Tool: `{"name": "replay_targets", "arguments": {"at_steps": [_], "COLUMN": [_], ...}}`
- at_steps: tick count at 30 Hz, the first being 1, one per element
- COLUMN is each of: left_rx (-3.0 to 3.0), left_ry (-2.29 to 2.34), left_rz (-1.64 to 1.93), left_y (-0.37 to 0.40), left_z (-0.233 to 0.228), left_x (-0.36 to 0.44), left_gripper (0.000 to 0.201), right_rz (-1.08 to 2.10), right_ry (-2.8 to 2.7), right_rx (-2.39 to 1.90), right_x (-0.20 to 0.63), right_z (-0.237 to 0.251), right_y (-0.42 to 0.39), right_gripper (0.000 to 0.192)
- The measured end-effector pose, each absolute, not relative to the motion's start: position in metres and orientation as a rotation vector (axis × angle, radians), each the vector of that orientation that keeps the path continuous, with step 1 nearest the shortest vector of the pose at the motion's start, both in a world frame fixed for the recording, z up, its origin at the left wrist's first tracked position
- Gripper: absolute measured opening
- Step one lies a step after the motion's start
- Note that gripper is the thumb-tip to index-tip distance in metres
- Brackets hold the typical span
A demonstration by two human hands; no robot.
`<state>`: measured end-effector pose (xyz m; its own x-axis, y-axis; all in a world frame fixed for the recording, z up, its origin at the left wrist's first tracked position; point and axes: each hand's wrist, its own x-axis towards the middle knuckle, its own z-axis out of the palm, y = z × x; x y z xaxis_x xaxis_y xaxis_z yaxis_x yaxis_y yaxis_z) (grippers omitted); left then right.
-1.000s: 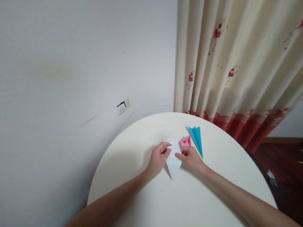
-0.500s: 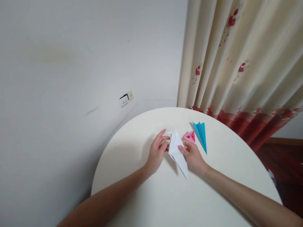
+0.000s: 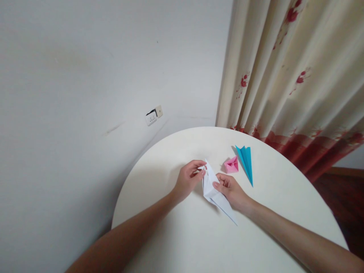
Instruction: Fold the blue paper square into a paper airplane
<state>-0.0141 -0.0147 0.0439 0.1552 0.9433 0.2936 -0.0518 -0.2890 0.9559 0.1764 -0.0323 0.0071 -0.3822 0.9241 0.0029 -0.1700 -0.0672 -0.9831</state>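
The round white tabletop (image 3: 182,242) is filling the lower view, pushed toward the corner by the curtain (image 3: 290,72). Both hands are pinching a folded white paper (image 3: 215,191) just above the tabletop's middle: the left hand (image 3: 188,180) is gripping its upper tip, the right hand (image 3: 231,190) is clamping its side, long point aiming toward the near edge. Toward the far edge, a blue paper plane (image 3: 246,161) is lying, a small pink folded piece (image 3: 231,165) just beside it.
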Motion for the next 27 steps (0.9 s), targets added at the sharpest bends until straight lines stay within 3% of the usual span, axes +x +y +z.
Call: {"name": "replay_targets", "arguments": {"at_steps": [8,15,24,27], "left_rx": [1.199,0.93,1.124,1.265], "left_ry": [0.816,0.747,0.853,0.979], "left_rz": [1.255,1.201,1.244,1.23], "left_y": [-0.003,-0.012,-0.012,-0.011], "left_z": [0.033,0.043,0.036,0.034], "left_x": [-0.017,-0.007,-0.006,-0.008], "left_gripper": [0.029,0.028,0.043,0.038], "right_rz": [1.71,1.394,1.239,1.212], "right_ry": [-1.342,-1.445,-1.516,-1.542], "right_rx": [-0.807,-0.934,-0.998,-1.015], "right_x": [0.177,0.176,0.176,0.175], "right_z": [0.004,0.005,0.003,0.004], "right_y": [-0.035,-0.036,-0.038,-0.04], "right_gripper": [0.042,0.036,0.031,0.032]}}
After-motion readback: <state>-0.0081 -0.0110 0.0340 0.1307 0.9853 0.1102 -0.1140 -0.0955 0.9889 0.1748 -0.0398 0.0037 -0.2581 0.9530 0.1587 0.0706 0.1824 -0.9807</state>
